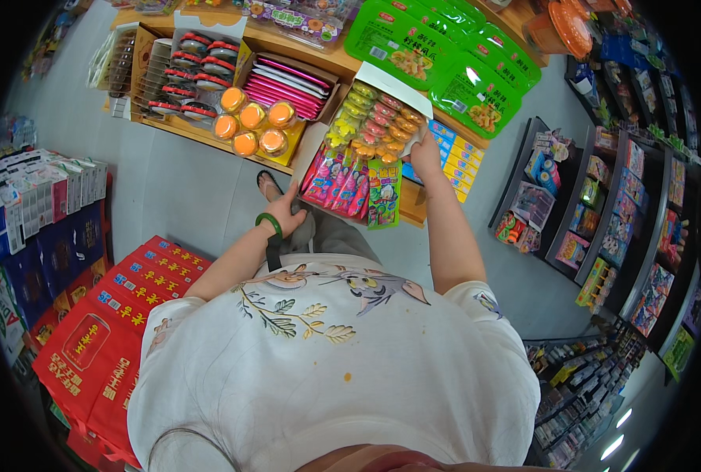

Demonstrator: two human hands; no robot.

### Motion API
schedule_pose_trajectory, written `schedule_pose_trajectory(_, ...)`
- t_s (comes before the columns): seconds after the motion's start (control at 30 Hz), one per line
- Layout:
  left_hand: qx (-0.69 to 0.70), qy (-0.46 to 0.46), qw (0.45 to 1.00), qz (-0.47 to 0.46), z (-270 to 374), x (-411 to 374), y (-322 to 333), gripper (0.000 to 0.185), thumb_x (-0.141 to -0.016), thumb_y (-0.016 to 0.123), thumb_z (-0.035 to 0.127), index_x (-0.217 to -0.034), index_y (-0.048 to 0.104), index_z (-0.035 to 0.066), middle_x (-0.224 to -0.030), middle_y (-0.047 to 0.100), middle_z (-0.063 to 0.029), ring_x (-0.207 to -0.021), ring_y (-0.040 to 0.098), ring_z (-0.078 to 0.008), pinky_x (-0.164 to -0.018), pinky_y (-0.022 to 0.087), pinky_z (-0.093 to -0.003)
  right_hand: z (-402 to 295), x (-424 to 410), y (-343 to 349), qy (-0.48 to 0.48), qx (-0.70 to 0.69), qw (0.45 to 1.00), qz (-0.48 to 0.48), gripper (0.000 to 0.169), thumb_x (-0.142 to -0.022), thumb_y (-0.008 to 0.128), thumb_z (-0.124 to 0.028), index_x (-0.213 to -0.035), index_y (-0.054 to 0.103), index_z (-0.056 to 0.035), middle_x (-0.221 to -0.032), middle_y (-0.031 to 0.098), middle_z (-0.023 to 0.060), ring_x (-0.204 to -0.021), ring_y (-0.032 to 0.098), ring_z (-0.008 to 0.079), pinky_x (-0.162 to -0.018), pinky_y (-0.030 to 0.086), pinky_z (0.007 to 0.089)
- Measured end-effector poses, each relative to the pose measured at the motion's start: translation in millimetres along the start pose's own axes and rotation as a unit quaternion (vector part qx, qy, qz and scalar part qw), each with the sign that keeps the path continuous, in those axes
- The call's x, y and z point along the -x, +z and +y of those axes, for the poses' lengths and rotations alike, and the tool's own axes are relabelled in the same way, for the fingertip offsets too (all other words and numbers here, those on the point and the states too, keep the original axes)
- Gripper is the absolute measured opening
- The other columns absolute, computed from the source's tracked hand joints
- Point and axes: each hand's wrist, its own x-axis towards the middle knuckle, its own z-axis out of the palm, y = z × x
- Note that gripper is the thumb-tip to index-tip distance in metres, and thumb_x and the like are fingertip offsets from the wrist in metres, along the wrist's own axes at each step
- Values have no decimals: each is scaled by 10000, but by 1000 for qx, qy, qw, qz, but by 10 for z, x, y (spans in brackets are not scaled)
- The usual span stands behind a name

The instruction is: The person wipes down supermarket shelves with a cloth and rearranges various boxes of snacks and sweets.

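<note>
My left hand (286,213), with a green bangle and a dark strap at the wrist, holds the left front corner of an open carton of pink packets (339,184). A green packet (384,194) stands at that carton's right front. Directly behind it is an open white display box (422,101) of yellow, pink and orange pieces in clear plastic domes (377,121). My right hand (426,156) grips this display box at its right front corner, with some fingers hidden behind the edge. Both boxes are at the front of a wooden shelf (412,203).
To the left are orange-topped round tubs (253,116), red-and-black round packs (200,65) and flat pink packs (288,88). Green trays (474,94) lie behind, with blue and yellow boxes (453,159) at right. Red cartons (108,330) stand near my left side; black racks (610,194) stand right.
</note>
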Motion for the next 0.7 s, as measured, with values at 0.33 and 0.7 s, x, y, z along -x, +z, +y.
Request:
schedule_pose_trajectory(0.33,3,-14,1000,-14,29,74,-8,756,-745,578,284,-1369,182,124,-1154,501,-228,-1003,519,-369,-846,428,-390,206,18,135,-19,27,999,33,447,-748,395,2,-1191,422,-44,-945,592,220,-724,626,297,-593,517,371)
schedule_pose_trajectory(0.7,5,-29,999,-25,47,71,-54,760,-748,577,298,-1372,178,128,-1165,494,-228,-1021,511,-365,-858,423,-382,-237,122,25,-67,142,984,84,742,-802,527,-110,-1381,80,-240,-991,605,163,-815,591,357,-669,473,404)
